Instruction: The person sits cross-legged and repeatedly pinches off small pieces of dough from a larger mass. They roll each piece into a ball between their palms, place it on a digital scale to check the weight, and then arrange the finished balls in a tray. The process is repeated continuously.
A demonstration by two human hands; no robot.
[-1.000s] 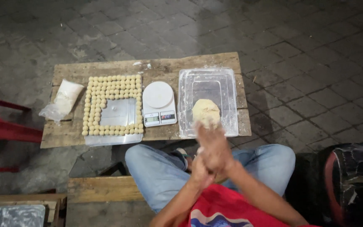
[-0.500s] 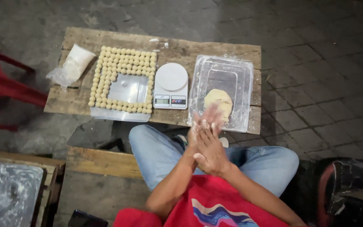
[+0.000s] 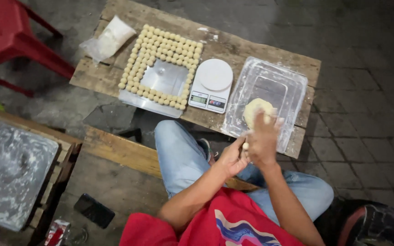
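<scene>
My left hand [image 3: 231, 159] and my right hand [image 3: 263, 139] are pressed palm to palm over my knees, with a small piece of dough [image 3: 246, 146] between them. Just beyond them a pale lump of dough [image 3: 256, 110] lies on a clear plastic sheet [image 3: 279, 84] on the low wooden table [image 3: 233, 41]. A white kitchen scale [image 3: 211, 84] stands to the left of the sheet. Further left a shiny tray [image 3: 163, 77] carries several small dough balls in rows around its edge.
A plastic bag of white flour [image 3: 109, 39] lies at the table's far left corner. A red plastic chair [image 3: 10, 34] stands at the left. A floured board [image 3: 10, 168] sits on a wooden bench at lower left, with a dark phone [image 3: 94, 210] beside it. A dark bag [image 3: 375, 225] is at lower right.
The view has swung and tilted, so the table now sits higher and slanted. My hands stay together and have rubbed against each other, the right palm now over the left.
</scene>
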